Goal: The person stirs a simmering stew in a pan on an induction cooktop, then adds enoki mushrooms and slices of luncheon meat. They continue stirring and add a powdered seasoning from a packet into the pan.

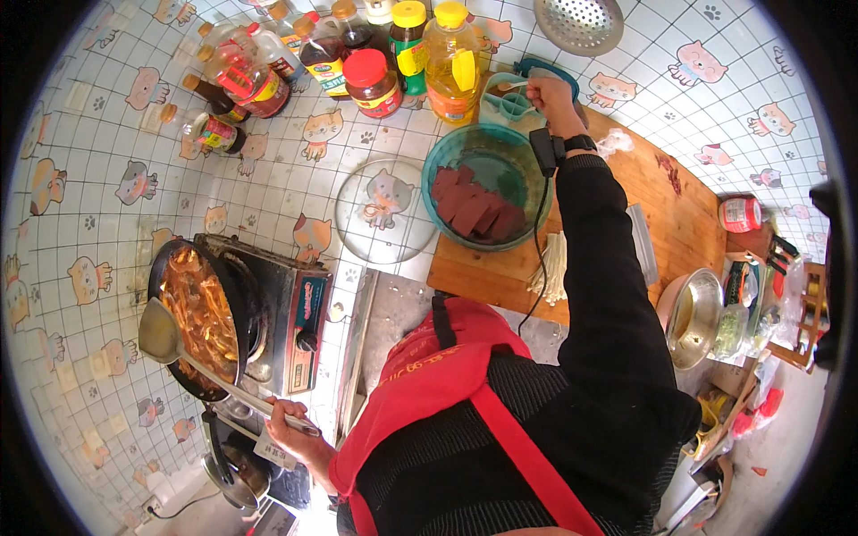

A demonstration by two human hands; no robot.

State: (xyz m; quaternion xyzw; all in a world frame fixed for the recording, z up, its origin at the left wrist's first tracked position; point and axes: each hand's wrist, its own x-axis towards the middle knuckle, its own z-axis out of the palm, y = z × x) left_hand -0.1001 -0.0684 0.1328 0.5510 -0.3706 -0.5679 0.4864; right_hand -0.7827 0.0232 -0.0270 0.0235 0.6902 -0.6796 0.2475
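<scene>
My left hand (289, 429) is closed around the handle of a metal wok spatula (161, 331). The spatula's blade is over the near-left rim of a black wok (239, 335), which holds a reddish-brown stew (198, 301). My right hand (553, 100) reaches to a pale green seasoning box (493, 110) with several compartments. Its fingers are pinched on a small white spoon (513, 86) at the box; the hand hides part of the handle. Below that hand stands a teal basin (429, 201) holding dark red blocks (479, 204).
The wok sits on a gas stove (281, 288). A glass lid (355, 234) lies beside the basin. Bottles and an oil jug (452, 74) line the wall. Enoki mushrooms (553, 268) lie on the wooden board (684, 214); a metal bowl (707, 295) is at right. A cable hangs from my right wrist.
</scene>
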